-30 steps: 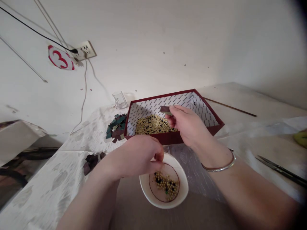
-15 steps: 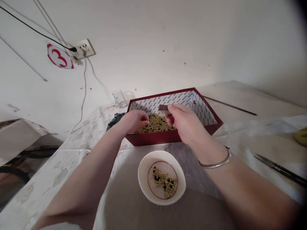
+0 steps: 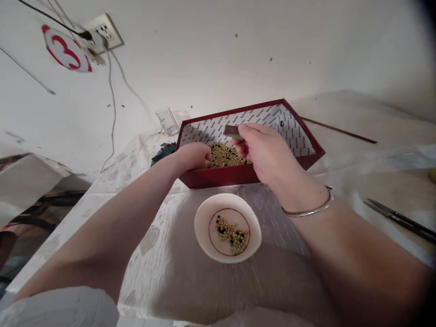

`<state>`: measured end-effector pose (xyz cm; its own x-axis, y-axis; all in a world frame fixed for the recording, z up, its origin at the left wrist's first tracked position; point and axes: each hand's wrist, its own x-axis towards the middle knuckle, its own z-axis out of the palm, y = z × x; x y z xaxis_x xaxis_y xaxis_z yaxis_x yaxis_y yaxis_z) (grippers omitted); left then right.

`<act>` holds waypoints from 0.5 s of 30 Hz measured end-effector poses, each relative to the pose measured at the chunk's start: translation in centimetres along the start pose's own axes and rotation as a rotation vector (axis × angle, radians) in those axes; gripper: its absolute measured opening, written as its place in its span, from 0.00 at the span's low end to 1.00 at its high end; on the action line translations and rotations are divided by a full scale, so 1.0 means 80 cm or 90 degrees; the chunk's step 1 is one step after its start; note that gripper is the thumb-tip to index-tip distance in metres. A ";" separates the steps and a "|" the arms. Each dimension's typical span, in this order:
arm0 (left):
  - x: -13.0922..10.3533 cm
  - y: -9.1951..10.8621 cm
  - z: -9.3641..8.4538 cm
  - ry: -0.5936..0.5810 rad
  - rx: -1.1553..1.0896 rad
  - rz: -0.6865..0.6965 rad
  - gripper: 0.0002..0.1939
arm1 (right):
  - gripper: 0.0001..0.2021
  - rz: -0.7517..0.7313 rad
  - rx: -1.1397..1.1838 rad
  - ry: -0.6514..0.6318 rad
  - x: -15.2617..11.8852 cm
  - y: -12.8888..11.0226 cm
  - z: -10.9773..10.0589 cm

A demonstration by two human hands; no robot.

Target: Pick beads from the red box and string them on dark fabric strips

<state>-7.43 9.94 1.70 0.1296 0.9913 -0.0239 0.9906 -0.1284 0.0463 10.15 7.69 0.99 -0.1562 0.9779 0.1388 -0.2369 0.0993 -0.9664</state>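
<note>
A dark red box (image 3: 221, 178) with a printed white lining holds many small gold and black beads (image 3: 226, 154). My left hand (image 3: 194, 156) reaches over the near left wall, its fingertips down at the beads. Those fingers are curled together; what they hold, if anything, is hidden. Above the beads, my right hand (image 3: 267, 147) pinches a small flat dark brown and green piece (image 3: 232, 131) between thumb and fingers. In front of the box, a white bowl (image 3: 200, 227) contains a smaller heap of gold and black beads with a green one among them.
Left of the box lie dark green scraps (image 3: 163, 152), with a clear glass mug (image 3: 166, 121) behind them. A thin brown stick (image 3: 340, 130) lies at the right, and dark scissors or tweezers (image 3: 398, 218) nearer. A power outlet (image 3: 104, 32) with cords is on the wall.
My view has tilted down, so everything sits higher in the picture. My left hand has dipped lower into the beads, its fingers more curled. My right hand keeps the flat piece above the box.
</note>
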 end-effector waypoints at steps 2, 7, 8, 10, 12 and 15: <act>-0.017 0.009 -0.021 0.089 -0.005 -0.013 0.06 | 0.10 0.009 0.001 -0.005 0.000 -0.001 0.000; -0.062 0.048 -0.036 0.550 -0.187 0.116 0.05 | 0.10 0.010 -0.009 -0.046 -0.007 -0.008 0.003; -0.066 0.054 -0.031 0.581 -0.192 0.149 0.04 | 0.10 0.007 -0.007 -0.055 -0.010 -0.010 0.004; -0.069 0.062 -0.019 0.611 -0.190 0.180 0.03 | 0.10 0.004 -0.002 -0.083 -0.014 -0.013 0.006; -0.067 0.062 -0.008 0.632 -0.184 0.184 0.03 | 0.10 0.008 -0.001 -0.110 -0.017 -0.014 0.007; -0.064 0.057 0.002 0.654 -0.156 0.191 0.04 | 0.11 0.017 -0.016 -0.126 -0.018 -0.014 0.009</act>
<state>-3.57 4.29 1.85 0.1535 0.4873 0.8597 0.8746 -0.4720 0.1113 9.96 6.04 2.05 -0.3476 0.9254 0.1509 -0.2068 0.0813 -0.9750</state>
